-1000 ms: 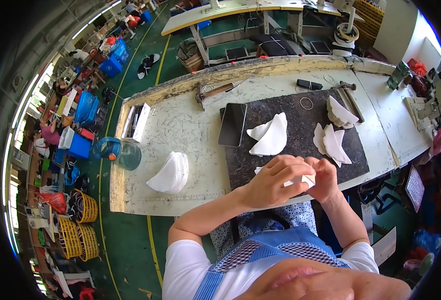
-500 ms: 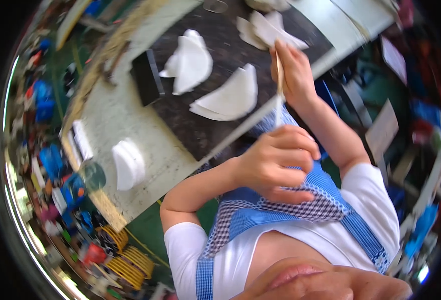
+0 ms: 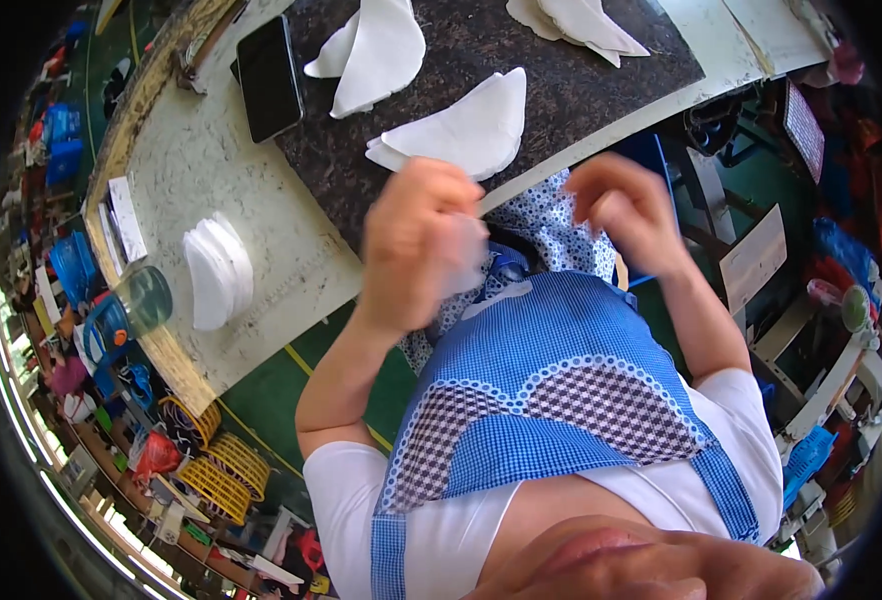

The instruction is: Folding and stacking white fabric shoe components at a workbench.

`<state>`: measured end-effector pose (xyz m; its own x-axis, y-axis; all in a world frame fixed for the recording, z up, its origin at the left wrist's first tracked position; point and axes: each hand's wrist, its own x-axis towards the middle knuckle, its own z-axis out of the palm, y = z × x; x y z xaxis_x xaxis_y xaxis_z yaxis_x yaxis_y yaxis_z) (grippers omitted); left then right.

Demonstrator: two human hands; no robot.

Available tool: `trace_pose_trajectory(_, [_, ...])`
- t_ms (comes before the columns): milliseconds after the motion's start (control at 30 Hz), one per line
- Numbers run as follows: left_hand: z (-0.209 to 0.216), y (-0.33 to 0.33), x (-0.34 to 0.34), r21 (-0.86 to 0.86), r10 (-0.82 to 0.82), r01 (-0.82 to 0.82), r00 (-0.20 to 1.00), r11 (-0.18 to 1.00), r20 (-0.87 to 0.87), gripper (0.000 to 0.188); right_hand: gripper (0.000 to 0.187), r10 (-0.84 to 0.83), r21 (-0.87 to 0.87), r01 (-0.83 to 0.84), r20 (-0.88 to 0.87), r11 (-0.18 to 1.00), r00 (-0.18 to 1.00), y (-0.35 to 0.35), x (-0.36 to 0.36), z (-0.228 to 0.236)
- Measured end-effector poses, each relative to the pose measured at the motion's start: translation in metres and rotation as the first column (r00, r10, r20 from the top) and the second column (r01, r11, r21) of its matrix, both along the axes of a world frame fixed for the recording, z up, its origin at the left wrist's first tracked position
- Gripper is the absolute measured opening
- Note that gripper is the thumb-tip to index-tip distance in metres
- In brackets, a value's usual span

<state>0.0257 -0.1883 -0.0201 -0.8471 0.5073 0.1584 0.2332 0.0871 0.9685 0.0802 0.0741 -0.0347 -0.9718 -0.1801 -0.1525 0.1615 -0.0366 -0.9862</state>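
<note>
My left hand [image 3: 411, 250] is raised over the table's near edge, smeared by motion. Its fingers close on a thin white piece [image 3: 464, 256], whose outline is blurred. To its right, my right hand [image 3: 626, 205] is bent at the fingers before the apron; blur hides whether anything is in it. Just beyond my left hand, overlapping white curved pieces [image 3: 471, 125] lie on the dark speckled slab [image 3: 561, 110]. Another white fanned pile [image 3: 383, 55] rests farther left on it, and off-white pieces [image 3: 586, 25] sit at the far right.
A black phone [image 3: 269, 80] lies at the slab's left edge. On the pale table [image 3: 291, 250] stands a stack of white curved pieces [image 3: 218, 272], near a greenish clear jar [image 3: 144, 300]. A hammer [image 3: 193, 70] is at the far left. Yellow baskets [image 3: 226, 475] are below the table.
My hands have drawn apart: the left went up and left with the white piece, the right came down toward me from the far pile. The view has shifted, showing the table higher up.
</note>
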Motion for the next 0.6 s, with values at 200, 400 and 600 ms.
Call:
trace_pose_trajectory(200, [0.024, -0.009, 0.021, -0.211, 0.032, 0.075, 0.884, 0.975, 0.466, 0.088, 0.023, 0.294, -0.033, -0.293, 0.158, 0.956, 0.943, -0.013, -0.015, 0.008])
trace_pose_trajectory(400, [0.015, -0.003, -0.047, -0.081, 0.273, -0.261, 0.933, 0.962, 0.232, 0.06, 0.036, 0.144, 0.259, -0.132, -0.029, 0.957, 0.989, -0.007, -0.087, -0.008])
trace_pose_trajectory(600, [-0.015, -0.001, -0.063, -0.252, 0.288, -0.237, 0.938, 0.938, 0.191, 0.048, 0.037, 0.136, 0.444, -0.144, 0.049, 0.884, 0.989, -0.012, -0.101, -0.013])
